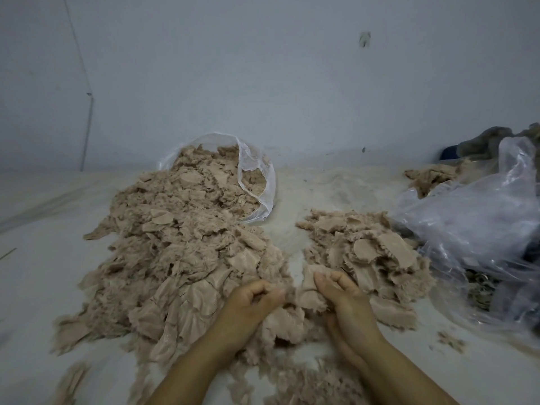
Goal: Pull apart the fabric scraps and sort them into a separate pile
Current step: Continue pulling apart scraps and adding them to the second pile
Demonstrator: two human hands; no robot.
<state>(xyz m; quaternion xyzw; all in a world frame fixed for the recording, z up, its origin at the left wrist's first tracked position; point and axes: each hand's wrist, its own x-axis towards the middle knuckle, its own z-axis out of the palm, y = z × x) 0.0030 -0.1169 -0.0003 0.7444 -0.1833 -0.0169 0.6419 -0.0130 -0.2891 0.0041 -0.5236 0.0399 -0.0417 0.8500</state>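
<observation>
Left grip [254, 299] and right grip [342, 299] pinching 1 fabric scrap [309, 290], between 2 piles

No readable text, labels or numbers anywhere.

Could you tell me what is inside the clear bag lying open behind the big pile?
The clear bag holds beige fabric scraps that spill from its mouth into the large pile. Whatever lies deeper in the bag is covered by those scraps.
</observation>
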